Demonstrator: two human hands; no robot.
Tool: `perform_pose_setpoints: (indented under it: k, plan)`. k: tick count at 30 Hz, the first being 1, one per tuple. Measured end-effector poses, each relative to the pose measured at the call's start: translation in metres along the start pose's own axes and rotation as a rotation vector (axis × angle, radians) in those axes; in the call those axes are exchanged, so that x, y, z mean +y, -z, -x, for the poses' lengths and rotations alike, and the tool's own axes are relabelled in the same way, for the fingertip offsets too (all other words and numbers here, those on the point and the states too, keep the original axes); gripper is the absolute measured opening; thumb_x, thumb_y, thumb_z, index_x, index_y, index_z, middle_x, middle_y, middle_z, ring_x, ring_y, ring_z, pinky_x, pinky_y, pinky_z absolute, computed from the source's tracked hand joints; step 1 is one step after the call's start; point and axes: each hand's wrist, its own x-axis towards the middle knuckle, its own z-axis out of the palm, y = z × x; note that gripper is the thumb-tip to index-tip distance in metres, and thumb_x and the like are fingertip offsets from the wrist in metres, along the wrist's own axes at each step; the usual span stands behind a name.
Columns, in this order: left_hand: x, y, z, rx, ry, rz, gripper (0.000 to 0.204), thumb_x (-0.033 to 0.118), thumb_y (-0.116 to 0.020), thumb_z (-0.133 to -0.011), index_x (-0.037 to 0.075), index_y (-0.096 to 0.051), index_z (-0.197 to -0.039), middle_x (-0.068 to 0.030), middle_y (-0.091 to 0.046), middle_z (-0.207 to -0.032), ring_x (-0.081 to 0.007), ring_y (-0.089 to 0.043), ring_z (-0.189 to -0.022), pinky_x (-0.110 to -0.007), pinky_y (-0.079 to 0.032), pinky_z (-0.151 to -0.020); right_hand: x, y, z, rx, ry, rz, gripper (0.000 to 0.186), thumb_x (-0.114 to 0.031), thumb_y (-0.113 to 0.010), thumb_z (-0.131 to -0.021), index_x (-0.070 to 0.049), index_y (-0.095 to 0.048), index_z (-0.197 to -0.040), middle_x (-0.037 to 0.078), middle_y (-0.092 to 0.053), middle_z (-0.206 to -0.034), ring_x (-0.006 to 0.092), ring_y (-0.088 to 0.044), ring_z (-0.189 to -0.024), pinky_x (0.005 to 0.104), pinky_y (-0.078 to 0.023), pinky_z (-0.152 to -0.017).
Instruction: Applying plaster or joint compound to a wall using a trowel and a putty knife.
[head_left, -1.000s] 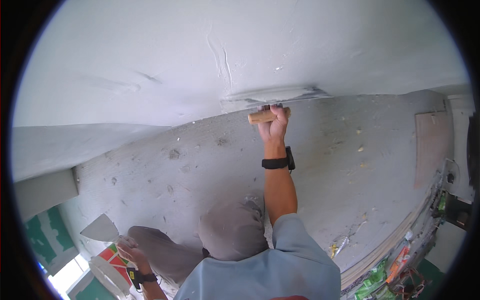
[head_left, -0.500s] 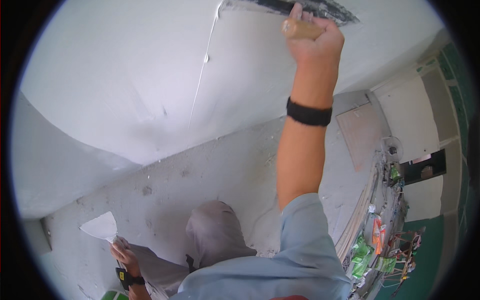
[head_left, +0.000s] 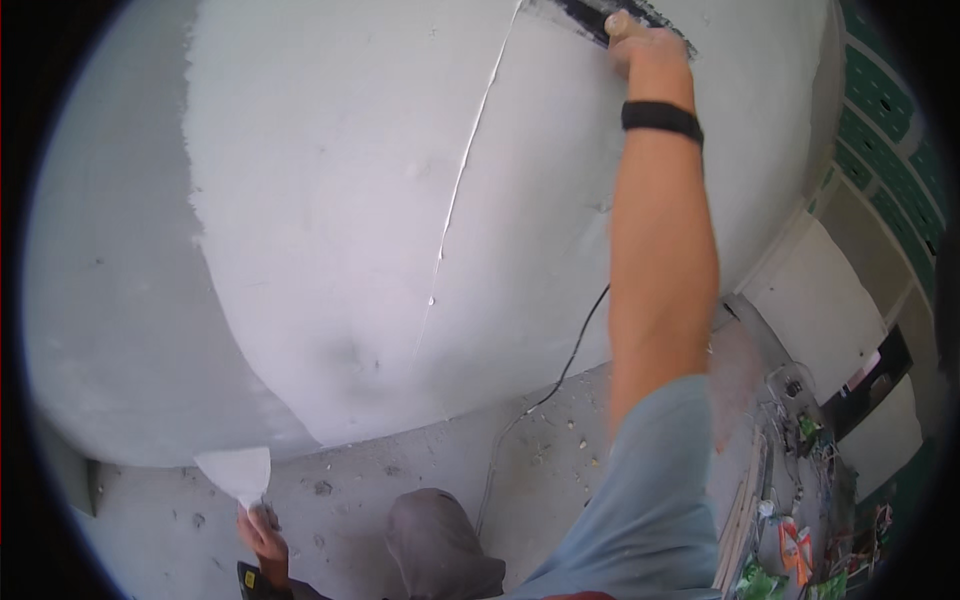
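Observation:
My right hand [head_left: 650,50] is closed round the wooden handle of a plastering trowel [head_left: 585,18], high up on the wall. The dark, plaster-smeared blade lies against the wall [head_left: 330,150], which carries a fresh white coat. From the trowel's left end a thin raised ridge of wet plaster [head_left: 465,160] runs downward, with small blobs along it. Low on the left, my left hand [head_left: 262,538] grips a putty knife [head_left: 238,472] by its handle. Its broad pale blade points up and looks coated white; whether plaster lies on it I cannot tell.
Along the wall's foot runs a grey floor [head_left: 350,490] with specks and crumbs. A black cable [head_left: 575,355] hangs down the wall and trails across the floor. At the right lie long boards [head_left: 742,510] and orange and green bags [head_left: 795,550]. Green boards [head_left: 880,100] line the far wall.
The view has tilted upward, showing more wall and less floor. My right hand still has the trowel high on the wall, with the arm stretched further. The plaster ridge now looks longer.

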Motion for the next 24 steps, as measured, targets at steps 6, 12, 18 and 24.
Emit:
perform_pose_setpoints:
  k: [6,12,18,24]
  plan:
    - [0.075,-0.027,-0.043,-0.126,0.054,0.312,0.044,0.040,-0.031,-0.092,0.000,-0.044,-0.106,0.0020,-0.039,-0.063,-0.0042,-0.034,-0.048,-0.019,-0.027,-0.040,-0.040,0.024,0.007,-0.354,-0.027,-0.701,0.027,-0.013,-0.044,-0.081,0.001,-0.049,-0.103,0.012,-0.055,-0.103,0.0268,-0.048,-0.104,0.0460,-0.035,-0.096]
    - [0.150,-0.064,-0.095,-0.381,-0.041,0.460,0.048,0.047,-0.038,-0.089,0.001,-0.049,-0.097,0.0001,-0.044,-0.069,-0.0062,-0.041,-0.055,-0.020,-0.035,-0.047,-0.010,0.127,0.148,-0.477,0.145,-0.458,0.046,-0.030,-0.041,-0.085,-0.003,-0.041,-0.123,0.017,-0.038,-0.130,0.0338,-0.035,-0.120,0.0509,-0.021,-0.103]
    - [0.179,-0.117,-0.091,-0.916,0.179,0.402,0.048,0.049,-0.037,-0.089,0.002,-0.050,-0.091,0.0018,-0.040,-0.061,-0.0067,-0.036,-0.052,-0.021,-0.031,-0.046,0.094,0.155,0.231,-0.953,0.093,0.065,0.028,-0.017,-0.055,-0.075,-0.004,-0.058,-0.100,0.008,-0.059,-0.094,0.0187,-0.054,-0.087,0.0315,-0.042,-0.078]
    - [0.129,-0.106,-0.081,-0.685,0.275,0.698,0.046,0.051,-0.040,-0.087,0.006,-0.047,-0.081,0.0021,-0.039,-0.059,-0.0057,-0.035,-0.048,-0.021,-0.027,-0.041,0.165,0.188,0.261,-1.339,-0.495,0.665,0.015,0.006,-0.053,-0.058,-0.001,-0.062,-0.069,0.002,-0.054,-0.061,0.0119,-0.048,-0.052,0.0247,-0.038,-0.044]
